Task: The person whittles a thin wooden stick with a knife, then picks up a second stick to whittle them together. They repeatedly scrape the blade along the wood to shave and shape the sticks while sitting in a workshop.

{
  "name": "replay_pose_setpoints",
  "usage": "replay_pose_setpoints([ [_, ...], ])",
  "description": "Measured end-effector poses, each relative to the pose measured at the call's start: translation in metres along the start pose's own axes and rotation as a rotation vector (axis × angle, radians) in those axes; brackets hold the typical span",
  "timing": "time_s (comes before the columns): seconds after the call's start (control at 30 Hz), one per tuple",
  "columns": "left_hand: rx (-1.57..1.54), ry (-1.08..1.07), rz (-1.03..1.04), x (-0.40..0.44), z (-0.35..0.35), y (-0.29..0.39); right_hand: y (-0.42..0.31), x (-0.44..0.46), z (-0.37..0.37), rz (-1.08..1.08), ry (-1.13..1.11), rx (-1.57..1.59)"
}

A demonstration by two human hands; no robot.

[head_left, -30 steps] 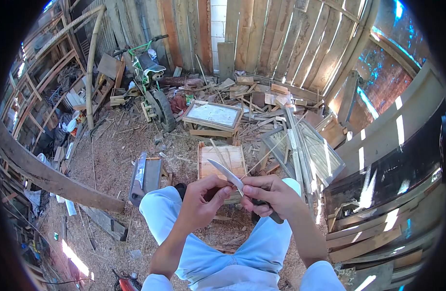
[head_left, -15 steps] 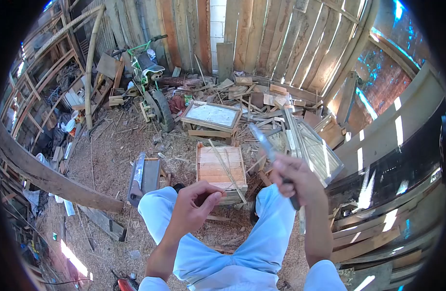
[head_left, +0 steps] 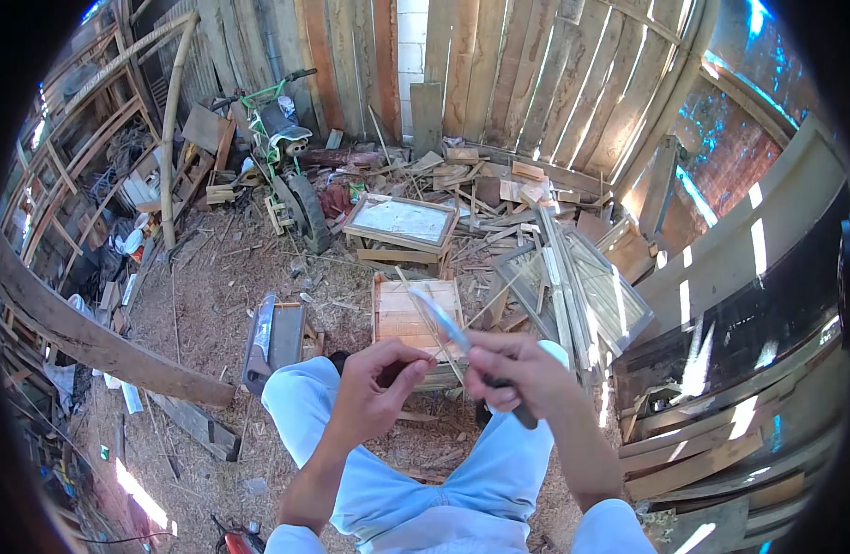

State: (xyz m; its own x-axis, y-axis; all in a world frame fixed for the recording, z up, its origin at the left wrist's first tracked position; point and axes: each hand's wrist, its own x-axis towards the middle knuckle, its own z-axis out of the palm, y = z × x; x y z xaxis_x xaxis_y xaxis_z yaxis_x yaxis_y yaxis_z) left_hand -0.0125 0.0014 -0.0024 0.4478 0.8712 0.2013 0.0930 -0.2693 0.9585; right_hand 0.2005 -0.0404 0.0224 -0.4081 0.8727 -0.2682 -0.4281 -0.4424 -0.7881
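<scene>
My right hand [head_left: 522, 377] is wrapped round the dark handle of a knife [head_left: 440, 319], its pale blade angled up and to the left over the wooden box. Close beside it, my left hand [head_left: 380, 388] is closed in a pinch on a thin wooden stick [head_left: 486, 310], which seems to run up to the right behind the blade; its near end is hidden in my fingers. Between my knees stands the slatted wooden box [head_left: 411, 325], with a thin strip [head_left: 432, 319] lying across it.
A hand saw [head_left: 260, 346] lies on a small dark bench [head_left: 286, 332] by my left knee. Beyond are a framed panel [head_left: 402, 222], wood scraps [head_left: 499, 185] and a small motorbike [head_left: 291, 175]. Window-like frames [head_left: 596, 286] lean at right. A beam [head_left: 111, 337] crosses the left side.
My right hand has moved left and slightly down, bringing the knife close to my left hand and over the box. My left hand has barely shifted.
</scene>
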Motion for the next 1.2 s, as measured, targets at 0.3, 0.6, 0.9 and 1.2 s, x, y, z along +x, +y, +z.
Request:
replay_pose_setpoints([
  [0.3,-0.025,-0.019,0.026,-0.001,-0.002,-0.001,-0.006,-0.001,-0.008,-0.054,0.007,0.001],
  [0.6,0.054,-0.031,-0.043,-0.010,-0.016,0.005,-0.029,-0.008,-0.026,-0.145,0.175,-0.031],
  [0.9,0.063,-0.089,-0.034,-0.011,-0.027,-0.006,-0.054,-0.017,-0.037,-0.202,0.319,-0.099],
  [1.2,0.000,0.003,-0.182,-0.011,-0.047,-0.022,-0.066,-0.034,-0.073,-0.546,0.492,-0.070],
])
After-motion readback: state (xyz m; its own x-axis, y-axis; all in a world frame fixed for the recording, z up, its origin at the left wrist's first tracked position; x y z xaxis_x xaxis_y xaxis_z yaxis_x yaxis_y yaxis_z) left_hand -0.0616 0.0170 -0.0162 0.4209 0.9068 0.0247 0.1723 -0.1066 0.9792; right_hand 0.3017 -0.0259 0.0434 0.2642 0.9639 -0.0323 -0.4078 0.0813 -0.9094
